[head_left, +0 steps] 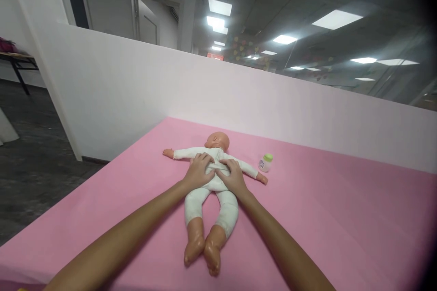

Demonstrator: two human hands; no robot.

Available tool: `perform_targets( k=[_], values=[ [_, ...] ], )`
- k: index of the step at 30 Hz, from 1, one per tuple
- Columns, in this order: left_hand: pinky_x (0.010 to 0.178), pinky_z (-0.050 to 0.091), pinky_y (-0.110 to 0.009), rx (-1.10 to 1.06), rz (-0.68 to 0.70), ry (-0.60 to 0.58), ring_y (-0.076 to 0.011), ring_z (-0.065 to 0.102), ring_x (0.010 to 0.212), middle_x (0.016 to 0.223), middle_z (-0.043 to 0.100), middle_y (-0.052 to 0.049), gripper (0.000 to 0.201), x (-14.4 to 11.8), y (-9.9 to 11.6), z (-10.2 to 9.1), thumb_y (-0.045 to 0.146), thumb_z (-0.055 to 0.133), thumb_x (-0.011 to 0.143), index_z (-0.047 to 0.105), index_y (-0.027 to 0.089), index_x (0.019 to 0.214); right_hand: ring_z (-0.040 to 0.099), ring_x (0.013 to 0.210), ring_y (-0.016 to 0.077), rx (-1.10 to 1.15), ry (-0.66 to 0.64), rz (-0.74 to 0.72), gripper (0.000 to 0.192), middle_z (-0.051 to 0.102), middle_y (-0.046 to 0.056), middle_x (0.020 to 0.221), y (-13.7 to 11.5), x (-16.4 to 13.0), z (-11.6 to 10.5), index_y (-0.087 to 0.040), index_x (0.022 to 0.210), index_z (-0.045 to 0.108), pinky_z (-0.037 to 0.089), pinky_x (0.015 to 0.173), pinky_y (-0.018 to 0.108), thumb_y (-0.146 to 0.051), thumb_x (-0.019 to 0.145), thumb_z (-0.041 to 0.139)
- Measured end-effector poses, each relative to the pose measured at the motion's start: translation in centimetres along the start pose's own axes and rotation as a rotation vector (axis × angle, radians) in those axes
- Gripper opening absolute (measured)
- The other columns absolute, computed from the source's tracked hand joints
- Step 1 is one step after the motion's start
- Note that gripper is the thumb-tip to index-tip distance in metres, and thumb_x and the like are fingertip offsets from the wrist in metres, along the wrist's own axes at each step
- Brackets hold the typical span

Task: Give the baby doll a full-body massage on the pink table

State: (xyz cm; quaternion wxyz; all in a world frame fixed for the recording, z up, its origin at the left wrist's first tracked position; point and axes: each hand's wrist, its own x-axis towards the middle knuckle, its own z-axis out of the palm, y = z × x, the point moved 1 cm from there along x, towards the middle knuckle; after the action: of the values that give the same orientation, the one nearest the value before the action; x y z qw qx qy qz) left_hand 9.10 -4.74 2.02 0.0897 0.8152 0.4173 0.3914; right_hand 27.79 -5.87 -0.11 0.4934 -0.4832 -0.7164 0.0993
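A baby doll [210, 200] in a white bodysuit lies on its back on the pink surface [324, 218], arms spread, head away from me, bare feet toward me. My left hand [199, 171] rests on the doll's torso on its left side, fingers curled onto the cloth. My right hand [233, 175] lies on the torso beside it, fingers also pressed on the fabric. Whether either hand pinches the cloth I cannot tell. A small bottle with a green cap [265, 162] stands just beyond the doll's right-side hand.
A white partition wall [273, 109] runs along the back of the pink surface. Dark floor [30, 163] lies to the left, with a table at the far left. A doorway and ceiling lights are behind the partition.
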Motion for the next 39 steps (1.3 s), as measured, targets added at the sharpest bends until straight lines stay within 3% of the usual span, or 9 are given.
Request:
perform_targets(
  k=[4,11,18,21,26,28,33,37,39],
  values=[
    [0.098,0.044,-0.05,0.018,0.051,0.056,-0.0286,0.055,0.11,0.11,0.063,-0.005,0.02,-0.1,-0.1,0.1,0.024,0.065,0.083,0.063,0.023,0.103,0.06,0.105,0.0291,-0.026,0.067,-0.026,0.018,0.067,0.006,0.102,-0.5,-0.2,0.1,-0.024,0.099,0.066,0.049,0.101,0.05,-0.029,0.083,0.071],
    [0.114,0.037,-0.056,0.013,0.093,0.007,-0.0345,0.043,0.14,0.149,0.051,-0.01,0.052,0.0,-0.8,0.5,0.028,0.068,0.085,0.061,0.027,0.137,0.052,0.131,0.0339,-0.032,-0.025,-0.053,0.061,0.06,0.011,0.135,1.3,-0.1,0.4,-0.025,0.134,0.061,0.039,0.117,0.055,-0.028,0.075,0.075],
    [0.096,0.048,-0.048,-0.008,0.069,0.054,-0.0273,0.056,0.105,0.107,0.063,-0.005,0.019,0.2,-0.8,0.5,0.024,0.066,0.084,0.068,0.024,0.103,0.059,0.106,0.03,-0.052,0.022,-0.013,0.022,0.068,0.006,0.102,0.5,0.2,0.3,-0.025,0.099,0.068,0.048,0.101,0.05,-0.027,0.078,0.071],
    [0.095,0.049,-0.047,0.007,0.079,0.101,-0.0273,0.055,0.104,0.104,0.061,-0.006,0.019,0.0,-0.7,0.5,0.026,0.067,0.084,0.066,0.023,0.103,0.058,0.102,0.0293,-0.093,0.092,-0.031,0.016,0.065,0.006,0.097,0.1,-0.2,0.3,-0.024,0.093,0.065,0.049,0.097,0.049,-0.029,0.078,0.072],
    [0.112,0.042,-0.054,0.022,0.122,0.082,-0.0326,0.05,0.13,0.136,0.057,-0.009,0.045,0.1,-0.7,0.6,0.028,0.071,0.083,0.065,0.025,0.127,0.053,0.129,0.0339,-0.089,0.087,-0.048,0.052,0.061,0.011,0.133,0.9,-0.5,0.4,-0.025,0.128,0.063,0.041,0.114,0.055,-0.032,0.077,0.075],
    [0.11,0.043,-0.053,0.008,0.12,0.048,-0.0318,0.052,0.127,0.134,0.059,-0.009,0.044,0.3,-0.8,0.7,0.026,0.069,0.083,0.066,0.025,0.127,0.051,0.134,0.0342,-0.063,0.036,-0.036,0.055,0.059,0.011,0.139,1.4,-0.3,0.5,-0.027,0.133,0.063,0.039,0.117,0.056,-0.033,0.079,0.073],
    [0.098,0.048,-0.049,0.003,0.079,0.028,-0.0276,0.058,0.105,0.107,0.065,-0.006,0.025,0.6,-0.9,0.8,0.022,0.066,0.083,0.068,0.023,0.108,0.06,0.115,0.0305,-0.026,-0.023,0.002,0.033,0.069,0.008,0.115,1.0,0.2,0.1,-0.025,0.115,0.071,0.047,0.107,0.051,-0.031,0.082,0.071],
    [0.096,0.047,-0.048,0.03,0.061,0.079,-0.0277,0.056,0.103,0.101,0.063,-0.005,0.013,0.3,-0.7,0.7,0.025,0.066,0.086,0.065,0.023,0.099,0.059,0.095,0.027,-0.049,0.032,0.016,0.007,0.067,0.005,0.092,-0.3,0.0,-0.1,-0.025,0.087,0.065,0.051,0.093,0.046,-0.029,0.082,0.069],
    [0.099,0.047,-0.049,0.029,0.073,0.097,-0.0284,0.056,0.107,0.104,0.062,-0.006,0.016,0.1,-0.6,0.6,0.029,0.067,0.087,0.066,0.024,0.102,0.058,0.095,0.0267,-0.051,0.076,0.008,0.009,0.065,0.004,0.092,-0.7,-0.3,-0.1,-0.025,0.086,0.063,0.051,0.093,0.046,-0.029,0.082,0.069]
  ],
)
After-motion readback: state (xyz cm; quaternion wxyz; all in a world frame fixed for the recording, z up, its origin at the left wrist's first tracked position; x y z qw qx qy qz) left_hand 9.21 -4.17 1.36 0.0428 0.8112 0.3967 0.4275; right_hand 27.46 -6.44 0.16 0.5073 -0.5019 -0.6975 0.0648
